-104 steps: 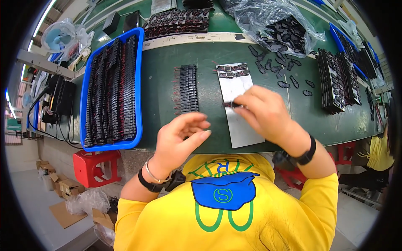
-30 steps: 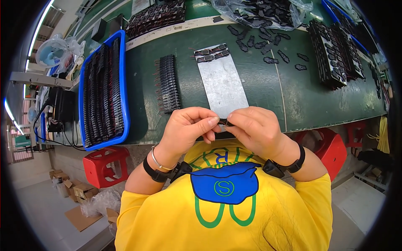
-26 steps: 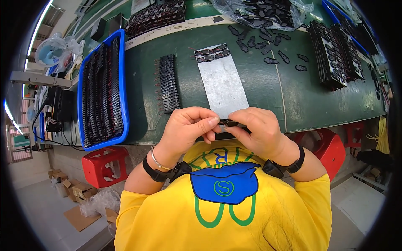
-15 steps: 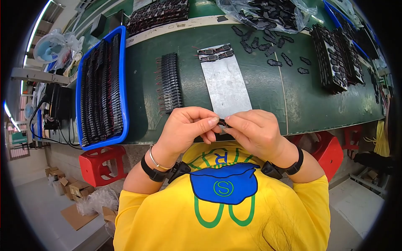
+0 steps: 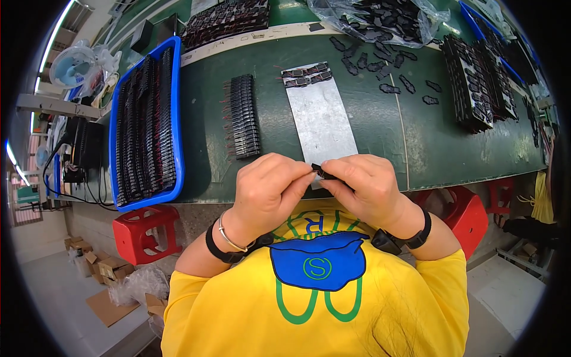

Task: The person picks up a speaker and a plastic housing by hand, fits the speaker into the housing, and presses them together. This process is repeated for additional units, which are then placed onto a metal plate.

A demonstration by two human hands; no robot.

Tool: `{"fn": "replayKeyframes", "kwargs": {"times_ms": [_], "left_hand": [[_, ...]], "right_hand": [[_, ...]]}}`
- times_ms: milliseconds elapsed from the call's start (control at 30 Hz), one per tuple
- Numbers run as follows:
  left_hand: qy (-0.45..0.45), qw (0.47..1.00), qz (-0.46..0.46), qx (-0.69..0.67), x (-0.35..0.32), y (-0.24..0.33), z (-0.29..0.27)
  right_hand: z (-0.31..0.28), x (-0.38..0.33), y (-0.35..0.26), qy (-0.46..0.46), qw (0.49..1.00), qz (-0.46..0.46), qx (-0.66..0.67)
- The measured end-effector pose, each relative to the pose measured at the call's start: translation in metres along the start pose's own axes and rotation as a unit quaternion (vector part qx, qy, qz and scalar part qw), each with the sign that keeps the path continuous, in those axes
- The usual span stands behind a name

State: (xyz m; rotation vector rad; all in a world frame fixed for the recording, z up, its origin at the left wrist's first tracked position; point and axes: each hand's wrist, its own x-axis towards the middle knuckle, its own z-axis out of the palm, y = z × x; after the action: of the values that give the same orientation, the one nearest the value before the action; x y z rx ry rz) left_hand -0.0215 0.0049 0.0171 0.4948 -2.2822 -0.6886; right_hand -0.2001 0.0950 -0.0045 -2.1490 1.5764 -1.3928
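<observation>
Close to the table's near edge, a small black plastic part (image 5: 322, 172) is held between my two hands. My right hand (image 5: 370, 179) pinches its right side with thumb and forefinger. My left hand (image 5: 266, 185) has thumb and forefinger pressed together at its left end; the fingertips hide some of it. Just beyond lies a grey metal-looking plate (image 5: 324, 122), with a few black units with red wires (image 5: 306, 75) across its far end. Left of the plate, a column of black parts with red wires (image 5: 242, 116) lies on the table.
A blue tray (image 5: 179, 119) full of black parts in rows stands at the left. Loose flat black pieces (image 5: 389, 89) lie at the right, below a clear plastic bag (image 5: 437, 24) of more. Stacked loaded plates (image 5: 470, 83) stand far right. Red stools (image 5: 146, 235) flank me.
My left hand has turned, its knuckles now further up and its fingers curled in. The black part shows more between the fingertips. My right hand has barely moved.
</observation>
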Motion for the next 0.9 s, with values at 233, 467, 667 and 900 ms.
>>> {"fn": "replayKeyframes", "kwargs": {"times_ms": [233, 467, 667, 900], "left_hand": [[-0.025, 0.997, 0.043, -0.062, 0.002, 0.004, 0.003], [-0.024, 0.992, -0.052, -0.113, -0.003, 0.002, 0.001], [-0.011, 0.945, -0.218, -0.242, -0.012, -0.004, 0.006], [-0.030, 0.879, -0.323, -0.349, -0.011, -0.002, 0.009]], "right_hand": [[-0.004, -0.001, -0.002, -0.004, 1.000, -0.016, 0.000], [-0.006, -0.003, -0.002, 0.011, 1.000, -0.022, 0.013], [-0.007, -0.001, -0.003, 0.016, 1.000, -0.025, 0.002], [-0.004, -0.001, 0.000, 0.016, 0.998, -0.057, -0.029]]}}
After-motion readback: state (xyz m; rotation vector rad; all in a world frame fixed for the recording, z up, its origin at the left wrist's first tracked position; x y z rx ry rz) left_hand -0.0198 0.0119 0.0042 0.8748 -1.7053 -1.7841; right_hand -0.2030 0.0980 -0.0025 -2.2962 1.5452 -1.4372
